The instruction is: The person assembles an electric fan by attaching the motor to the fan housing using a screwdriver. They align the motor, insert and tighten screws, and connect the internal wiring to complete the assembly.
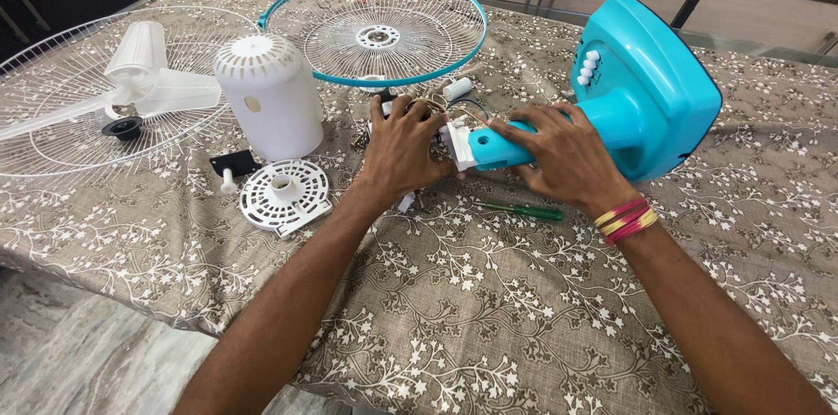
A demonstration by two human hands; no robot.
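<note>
Head view: my right hand clamps the turquoise fan neck, long axis pointing left toward my left hand, whose grip pinches the wired motor parts.

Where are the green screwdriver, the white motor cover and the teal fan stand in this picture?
green screwdriver (522, 210): head view, on its handle.
white motor cover (271, 101): head view, on its side wall.
teal fan stand (650, 96): head view, on the broad base.

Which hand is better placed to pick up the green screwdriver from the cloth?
Probably the right hand: the green screwdriver lies just below it. The left hand is farther away, at the wired part beside the turquoise neck.
</note>
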